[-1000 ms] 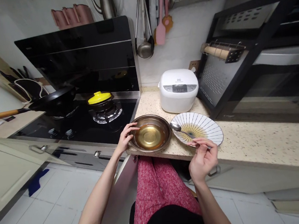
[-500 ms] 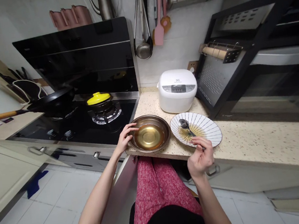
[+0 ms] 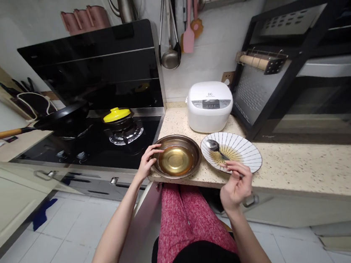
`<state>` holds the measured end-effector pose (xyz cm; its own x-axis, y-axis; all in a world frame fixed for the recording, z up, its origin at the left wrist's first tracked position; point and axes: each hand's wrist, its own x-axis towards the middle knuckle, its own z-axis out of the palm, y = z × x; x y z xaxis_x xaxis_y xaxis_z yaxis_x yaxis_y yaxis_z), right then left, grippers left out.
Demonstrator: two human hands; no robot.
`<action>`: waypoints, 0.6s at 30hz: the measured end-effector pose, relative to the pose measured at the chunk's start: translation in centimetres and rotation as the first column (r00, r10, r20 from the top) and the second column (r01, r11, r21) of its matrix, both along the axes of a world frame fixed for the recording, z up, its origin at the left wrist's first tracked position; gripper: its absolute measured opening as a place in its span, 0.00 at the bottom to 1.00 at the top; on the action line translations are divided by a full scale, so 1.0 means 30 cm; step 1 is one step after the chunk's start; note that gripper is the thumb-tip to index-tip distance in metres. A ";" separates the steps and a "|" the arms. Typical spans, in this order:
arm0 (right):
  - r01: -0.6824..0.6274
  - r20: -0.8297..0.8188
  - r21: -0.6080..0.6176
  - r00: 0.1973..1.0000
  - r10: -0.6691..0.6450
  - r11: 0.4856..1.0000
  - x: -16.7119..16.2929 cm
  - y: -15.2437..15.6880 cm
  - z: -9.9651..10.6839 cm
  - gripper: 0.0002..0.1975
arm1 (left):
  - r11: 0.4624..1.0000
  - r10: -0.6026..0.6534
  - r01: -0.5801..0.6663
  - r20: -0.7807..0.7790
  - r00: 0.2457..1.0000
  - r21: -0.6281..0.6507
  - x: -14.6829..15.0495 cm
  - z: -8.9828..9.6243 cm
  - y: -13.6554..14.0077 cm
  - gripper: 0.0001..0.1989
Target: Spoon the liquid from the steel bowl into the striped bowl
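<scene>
A wide metal bowl (image 3: 194, 163) with amber liquid in it stands at the counter's front edge. My left hand (image 3: 147, 162) grips its left rim, the fingers reaching over the edge. Closed around a spoon's handle, my right hand (image 3: 237, 183) is over the front rim of a white striped plate (image 3: 247, 153). The dark metal spoon (image 3: 213, 145) has its head over the plate's left part, above some yellowish-brown liquid. From this angle I cannot tell whether it touches the plate.
A white rice cooker (image 3: 210, 108) stands behind the plate. On the stove at left are a yellow-lidded pot (image 3: 116, 115) and a black wok (image 3: 63, 119), its wooden handle jutting left. A black rack (image 3: 250, 93) borders the counter at right. A drawer or door stands open below.
The spoon's head has shifted slightly left across the plate, with my right hand staying almost in place. My left hand keeps its hold on the bowl. The whole view has shifted a little.
</scene>
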<state>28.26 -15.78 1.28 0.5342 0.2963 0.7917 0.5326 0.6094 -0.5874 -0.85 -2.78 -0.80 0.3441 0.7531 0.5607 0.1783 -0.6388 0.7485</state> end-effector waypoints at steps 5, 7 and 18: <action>-0.181 -0.159 -0.058 0.973 0.170 0.982 -0.063 -0.017 -0.005 0.11 | 1.000 0.002 -0.002 -0.009 1.000 0.000 0.001 0.005 -0.004 0.19; -0.247 -0.164 -0.094 0.959 0.230 0.964 -0.082 -0.016 -0.018 0.12 | 1.000 -0.002 0.003 -0.007 1.000 0.006 0.000 0.004 -0.003 0.19; -0.446 -0.187 -0.261 0.893 0.409 0.856 -0.148 0.002 -0.064 0.11 | 1.000 -0.007 0.007 0.001 1.000 -0.005 0.002 0.005 -0.004 0.19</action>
<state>23.81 -15.73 -0.65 0.3871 0.7225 0.5728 0.1729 0.5534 -0.8148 -0.79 -2.88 -0.65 0.3490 0.7533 0.5574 0.1731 -0.6364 0.7517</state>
